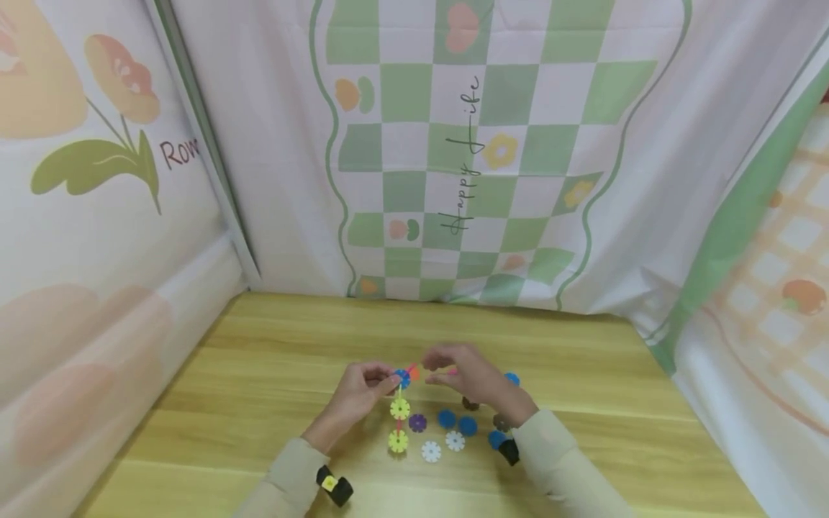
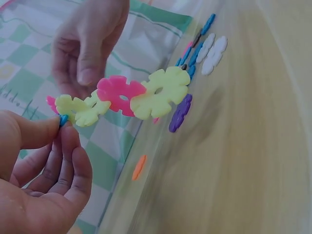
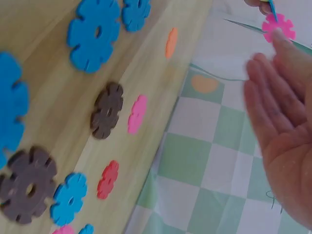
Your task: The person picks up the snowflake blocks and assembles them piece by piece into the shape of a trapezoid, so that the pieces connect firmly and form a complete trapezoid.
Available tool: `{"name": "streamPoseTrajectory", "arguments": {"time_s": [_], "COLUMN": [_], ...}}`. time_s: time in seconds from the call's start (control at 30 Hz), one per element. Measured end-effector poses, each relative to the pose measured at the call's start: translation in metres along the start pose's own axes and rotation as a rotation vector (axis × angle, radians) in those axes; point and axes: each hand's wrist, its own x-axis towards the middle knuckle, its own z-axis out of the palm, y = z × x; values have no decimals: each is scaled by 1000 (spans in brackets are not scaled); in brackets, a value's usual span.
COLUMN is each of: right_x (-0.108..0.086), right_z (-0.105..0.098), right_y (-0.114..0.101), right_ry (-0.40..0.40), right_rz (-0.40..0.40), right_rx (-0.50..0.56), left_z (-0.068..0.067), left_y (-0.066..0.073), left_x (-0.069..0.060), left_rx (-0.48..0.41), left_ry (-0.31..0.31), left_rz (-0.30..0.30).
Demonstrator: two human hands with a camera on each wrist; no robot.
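- Nearest: beige sleeves (image 1: 573,464) at both wrists, black strap with yellow piece (image 1: 334,485) by the left cuff.
- Two white flower-shaped plastic discs (image 1: 430,452), flat on the light wood-grain table (image 1: 214,403).
- Purple notched plastic disc (image 1: 417,423) just beside the chain; round blue notched discs (image 1: 447,419) to its right.
- Chain of pale-yellow and pink notched plastic discs (image 1: 399,409) hangs from the left hand toward the person, slotted edge to edge.
- Left hand (image 1: 356,388): thumb and fingers pinch the blue plastic disc (image 1: 402,378) at the chain's far end; pink notched disc (image 3: 285,30) joined to it.
- Right hand (image 1: 469,374): released, fingers loosely extended, near the pink one, nothing gripped.
- Brown discs (image 3: 107,110), small red disc (image 3: 107,179), orange disc (image 3: 171,42) on table around/beyond right hand.
- Farthest: white curtain with green checks (image 1: 404,90).
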Motion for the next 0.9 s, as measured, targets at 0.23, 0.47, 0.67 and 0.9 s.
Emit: {"name": "streamPoseTrajectory", "arguments": {"time_s": [0.23,0.47,0.67,0.9], "right_x": [-11,-16,-13,-10], "right_z": [7,25,38,42], "right_y": [-2,-12,-11,-4], "right_ry": [-185,-263,-321,-278], "right_rz": [29,57,47,141], "right_rx": [-104,-93,-73,50], "left_z": [-6,-8,-8,-7], "left_y": [-3,-5,-5,-6], "left_x": [3,4,3,5], "left_rx": [-20,-7,10,25], "left_ry": [40,65,59,46], "left_rz": [0,9,16,54]}}
